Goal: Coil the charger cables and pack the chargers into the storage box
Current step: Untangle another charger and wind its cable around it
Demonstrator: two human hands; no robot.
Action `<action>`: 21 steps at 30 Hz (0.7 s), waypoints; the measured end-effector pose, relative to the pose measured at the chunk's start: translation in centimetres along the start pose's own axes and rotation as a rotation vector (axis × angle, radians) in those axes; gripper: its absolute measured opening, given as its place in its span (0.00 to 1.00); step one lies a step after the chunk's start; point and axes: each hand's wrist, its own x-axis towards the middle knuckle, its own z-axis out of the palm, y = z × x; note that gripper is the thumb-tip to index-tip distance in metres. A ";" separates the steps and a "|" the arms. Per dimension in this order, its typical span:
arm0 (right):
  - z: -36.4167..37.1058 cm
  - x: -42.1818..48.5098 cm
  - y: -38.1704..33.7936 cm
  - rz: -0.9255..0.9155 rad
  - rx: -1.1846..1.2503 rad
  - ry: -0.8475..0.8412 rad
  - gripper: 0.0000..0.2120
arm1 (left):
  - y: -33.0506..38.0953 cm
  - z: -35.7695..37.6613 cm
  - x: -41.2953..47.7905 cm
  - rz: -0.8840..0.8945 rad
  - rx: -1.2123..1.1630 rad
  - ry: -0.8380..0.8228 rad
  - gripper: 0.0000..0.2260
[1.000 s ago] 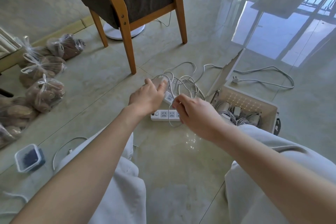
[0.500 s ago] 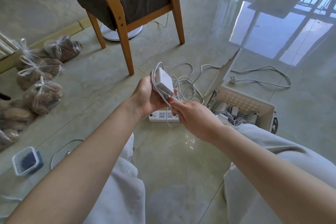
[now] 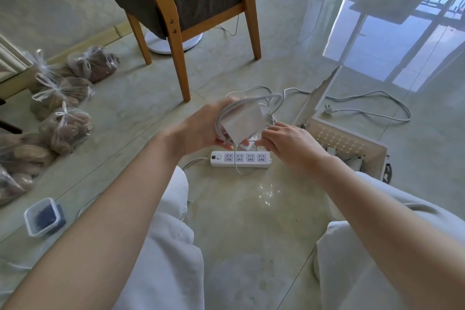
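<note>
Above the power strip point(image 3: 240, 159), left grip point(image 3: 201, 128) holds charger point(image 3: 242, 121); right grip point(image 3: 289, 143) pinches cable point(image 3: 219, 122).

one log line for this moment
left hand: holds charger | right hand: pinches cable | cable: partly wound | box: open

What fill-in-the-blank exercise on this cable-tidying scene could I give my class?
The left hand holds a white ____ with cable wound around it. The power strip has ____ sockets. The storage box stands to the ____ of the power strip.
Missing: charger; four; right.
</note>
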 end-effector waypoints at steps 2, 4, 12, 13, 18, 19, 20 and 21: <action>-0.2 0.0 0.6 0.028 -0.010 -0.056 0.21 | 0.0 -0.7 -0.8 -0.043 0.175 -0.103 0.16; -0.3 -0.1 1.5 0.074 -0.001 -0.123 0.17 | -0.1 -1.1 -1.1 -0.120 0.312 -0.143 0.14; -1.0 0.2 2.1 0.266 -0.008 -0.100 0.18 | -2.2 -3.5 -0.8 -0.194 0.982 0.197 0.27; -1.2 0.3 1.7 0.260 0.004 -0.068 0.18 | -2.4 -3.8 -0.7 -0.181 1.021 0.232 0.29; -1.6 0.6 0.0 0.259 0.025 0.022 0.18 | -3.1 -4.0 0.1 -0.123 1.344 0.387 0.33; -1.8 0.5 -0.3 0.255 0.027 0.035 0.18 | -3.1 -4.0 0.1 -0.093 1.393 0.395 0.32; -2.1 0.3 -0.6 0.249 0.030 0.045 0.18 | -3.2 -3.9 0.1 -0.066 1.424 0.404 0.30; -2.3 0.1 -1.0 0.240 0.036 0.054 0.18 | -3.3 -3.9 0.2 -0.039 1.447 0.417 0.29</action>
